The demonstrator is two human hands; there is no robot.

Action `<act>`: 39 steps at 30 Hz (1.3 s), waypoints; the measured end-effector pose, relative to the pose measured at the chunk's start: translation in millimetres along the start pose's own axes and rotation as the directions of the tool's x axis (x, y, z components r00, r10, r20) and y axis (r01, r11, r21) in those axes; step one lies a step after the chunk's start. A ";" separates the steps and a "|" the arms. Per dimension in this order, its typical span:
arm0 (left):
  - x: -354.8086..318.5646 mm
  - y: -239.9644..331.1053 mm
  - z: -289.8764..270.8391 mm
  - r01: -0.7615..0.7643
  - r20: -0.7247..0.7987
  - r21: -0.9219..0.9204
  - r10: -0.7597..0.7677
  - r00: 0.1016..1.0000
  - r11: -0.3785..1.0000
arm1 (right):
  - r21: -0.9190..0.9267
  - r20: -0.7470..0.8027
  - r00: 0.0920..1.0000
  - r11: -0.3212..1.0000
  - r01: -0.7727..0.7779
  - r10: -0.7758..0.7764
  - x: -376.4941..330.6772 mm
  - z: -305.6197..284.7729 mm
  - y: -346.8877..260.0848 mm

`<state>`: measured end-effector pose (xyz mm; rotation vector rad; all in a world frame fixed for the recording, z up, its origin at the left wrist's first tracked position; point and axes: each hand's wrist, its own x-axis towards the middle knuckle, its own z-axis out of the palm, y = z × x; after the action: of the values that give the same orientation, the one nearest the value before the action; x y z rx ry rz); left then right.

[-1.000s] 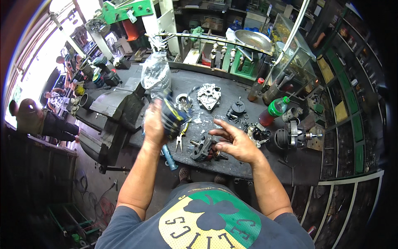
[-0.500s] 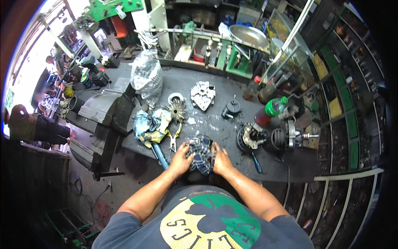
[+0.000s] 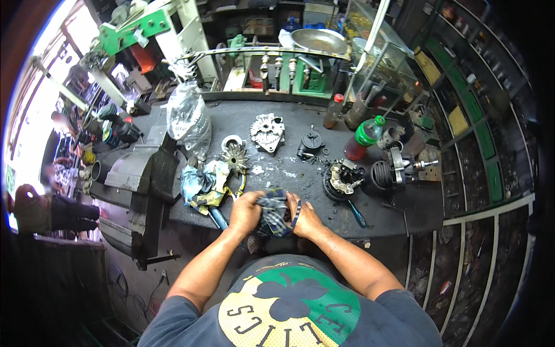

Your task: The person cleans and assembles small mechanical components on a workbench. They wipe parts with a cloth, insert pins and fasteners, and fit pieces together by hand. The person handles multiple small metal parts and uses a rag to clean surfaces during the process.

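Near the front edge of the workbench, I hold a dark plaid cloth [image 3: 274, 215] bunched between both hands. My left hand [image 3: 245, 211] is closed on its left side, knuckles up. My right hand [image 3: 304, 217] grips the right side, with a dark band-like edge showing by its fingers; whether the cloth wraps something is hidden. Just beyond the left hand are pliers with yellow handles [image 3: 240, 188], partly covered, and a blue tool handle [image 3: 218, 218]. Farther off lie a finned metal rotor [image 3: 236, 159], a pale ring [image 3: 232, 142] and a silver alternator housing [image 3: 267, 133].
A heavy vise [image 3: 136, 191] stands left, beside a blue-and-yellow rag [image 3: 205, 180] and a clear plastic bag [image 3: 188, 122]. To the right are an opened alternator part [image 3: 343, 178], a blue-handled screwdriver [image 3: 357, 214], a black round part [image 3: 312, 140] and a bottle of red liquid [image 3: 364, 140].
My left hand has turned over the cloth, its knuckles now upward. The cloth is bunched differently between my hands. The whole view has shifted, so the bench things appear farther left.
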<state>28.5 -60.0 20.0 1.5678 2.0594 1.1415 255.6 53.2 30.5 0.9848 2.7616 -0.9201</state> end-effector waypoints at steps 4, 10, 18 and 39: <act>27.7 42.2 -21.7 0.174 -0.075 -0.802 -0.385 0.920 0.572 | 0.312 -0.266 0.964 0.943 0.111 -0.026 -18.3 -17.4 0.1; 43.0 140.4 -9.7 0.339 0.366 -0.902 0.058 0.929 0.268 | 0.068 -0.756 0.585 0.854 0.516 -0.293 5.4 -71.2 -20.0; 66.7 85.5 -45.9 -0.589 0.690 0.236 0.294 0.661 0.773 | 0.690 -0.261 0.910 0.721 -0.057 0.322 0.4 -36.6 -14.7; 104.4 138.1 58.3 -0.742 0.813 0.537 -0.482 0.327 0.402 | 0.560 -0.473 0.834 0.828 0.034 0.285 -102.4 -8.0 48.8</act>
<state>121.8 70.1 108.0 2.0535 1.4437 -1.2423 366.9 30.9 37.9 1.7472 2.8216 -1.7072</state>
